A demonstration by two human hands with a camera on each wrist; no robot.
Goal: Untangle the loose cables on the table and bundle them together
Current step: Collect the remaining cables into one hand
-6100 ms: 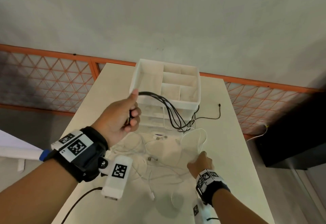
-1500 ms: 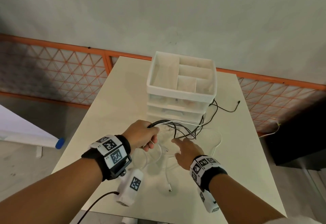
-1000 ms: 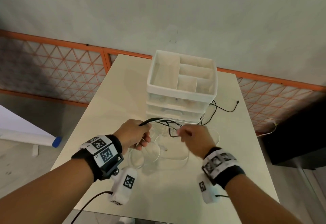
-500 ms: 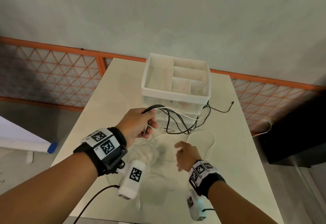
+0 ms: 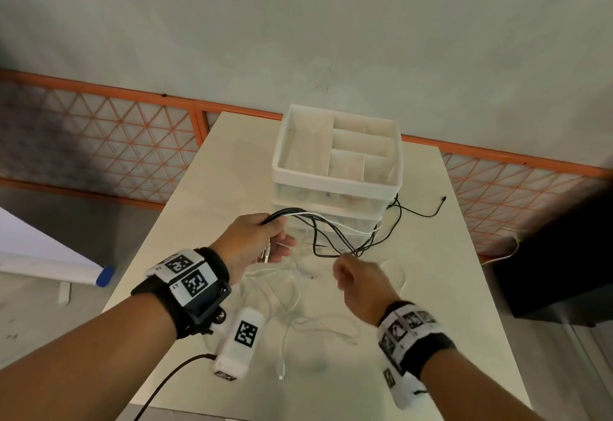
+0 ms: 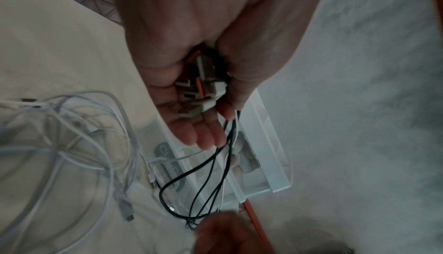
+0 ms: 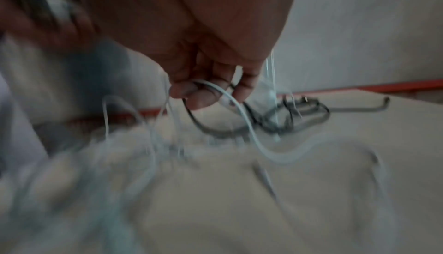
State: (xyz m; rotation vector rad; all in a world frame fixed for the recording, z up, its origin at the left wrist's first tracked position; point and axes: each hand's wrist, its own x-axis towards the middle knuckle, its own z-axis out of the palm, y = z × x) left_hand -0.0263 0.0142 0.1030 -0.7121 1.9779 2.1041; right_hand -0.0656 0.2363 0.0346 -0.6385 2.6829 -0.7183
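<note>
Cables mid-table, gathered in two hands.

Left hand (image 5: 252, 244) curled around plug ends of black cables (image 5: 335, 238) before the drawer organizer (image 5: 338, 181); loose white cables (image 5: 292, 301) spread toward the table's (image 5: 205, 208) near edge; right hand (image 5: 360, 284) pinching one white cable (image 7: 239, 110).

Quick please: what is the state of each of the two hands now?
Left hand: holds the gathered plug ends of thin black and white cables.
Right hand: pinches a thin white cable.
</note>
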